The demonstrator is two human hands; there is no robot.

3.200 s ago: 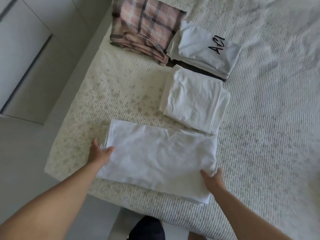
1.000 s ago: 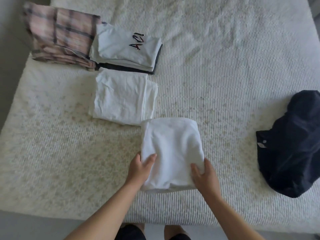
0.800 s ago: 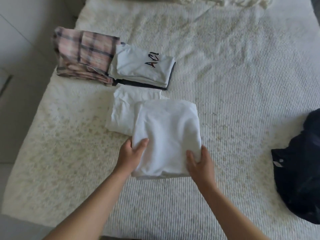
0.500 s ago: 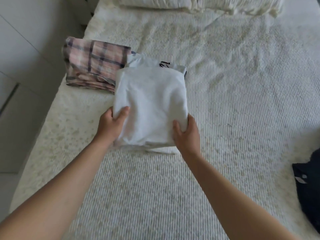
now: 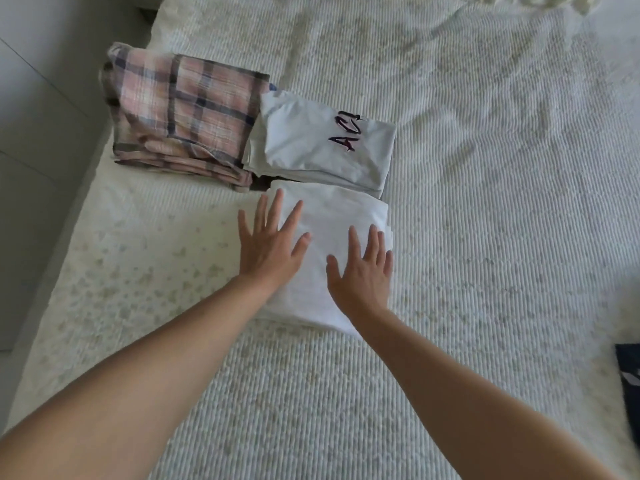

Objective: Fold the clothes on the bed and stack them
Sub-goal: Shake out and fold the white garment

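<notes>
- Frame centre: left hand (image 5: pixel 268 249) and right hand (image 5: pixel 363 271) lie flat, fingers spread wide, on the folded white garment (image 5: pixel 332 237) on the bed (image 5: pixel 485 202).
- Dragging the palms could rumple its top layer.
- Upper left: lettered white stack (image 5: pixel 318 143), plaid stack (image 5: pixel 183 112).

The dark garment (image 5: pixel 628 379) is cut off at the right edge; both hands (image 5: pixel 272 249) hide part of the white stack (image 5: pixel 332 220).

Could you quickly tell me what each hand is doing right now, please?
Left hand: open, fingers spread, flat on the white stack.
Right hand: open, flat on the same stack.
</notes>
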